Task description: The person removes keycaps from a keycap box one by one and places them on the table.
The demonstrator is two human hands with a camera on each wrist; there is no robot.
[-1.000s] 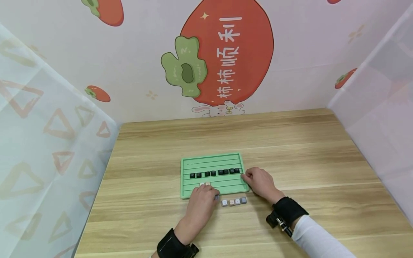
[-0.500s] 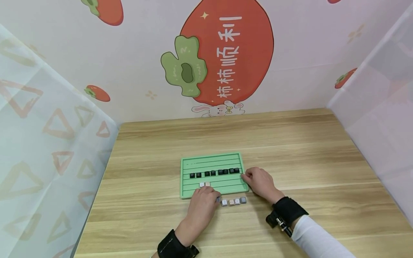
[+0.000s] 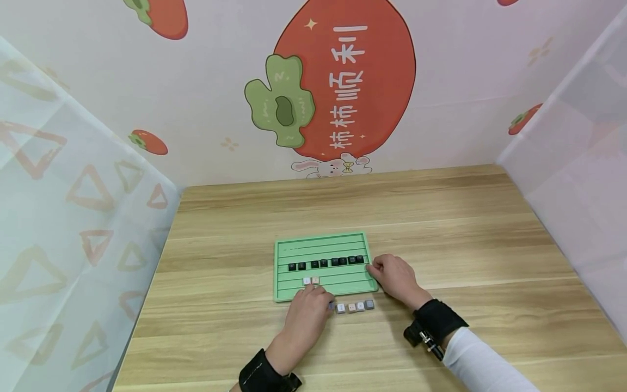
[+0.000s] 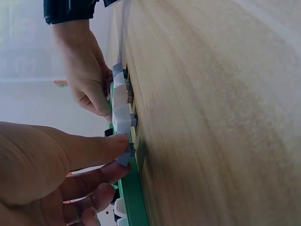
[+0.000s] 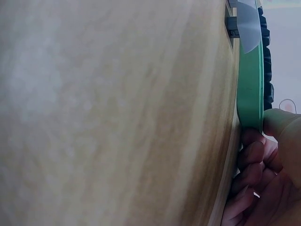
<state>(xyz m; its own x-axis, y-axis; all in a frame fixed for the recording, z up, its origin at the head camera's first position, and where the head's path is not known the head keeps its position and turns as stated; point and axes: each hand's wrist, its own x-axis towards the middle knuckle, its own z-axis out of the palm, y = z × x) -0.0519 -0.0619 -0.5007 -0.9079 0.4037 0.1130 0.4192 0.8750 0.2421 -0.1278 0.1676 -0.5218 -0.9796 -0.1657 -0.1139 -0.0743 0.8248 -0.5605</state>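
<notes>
Evidently, the work sits on a wide bench [image 3: 441,218] of pale, streaky wood grain, enclosed on three sides. Behind it hangs a whitish backdrop [image 3: 206,71] with a big orange-red persimmon print [image 3: 382,92] and white characters; a pale left panel [image 3: 63,228] patterned with triangles and a plainer, pinkish-white right panel [image 3: 573,174] flank the surface.

Toward the person's side lies a flat, ridged green board [image 3: 318,249], carrying a row of small black keycaps [image 3: 315,264] and, nearer, one white keycap [image 3: 306,281] beside one beige keycap [image 3: 315,280]. The left hand [image 3: 308,313] pinches a small blue-grey keycap [image 4: 124,157] between thumb and finger, just by the board's near edge, next to a short row of four light keycaps [image 3: 351,308] on the wood. The right hand [image 3: 397,277] grips the board's right edge, thumb on top, other fingers curled.
</notes>
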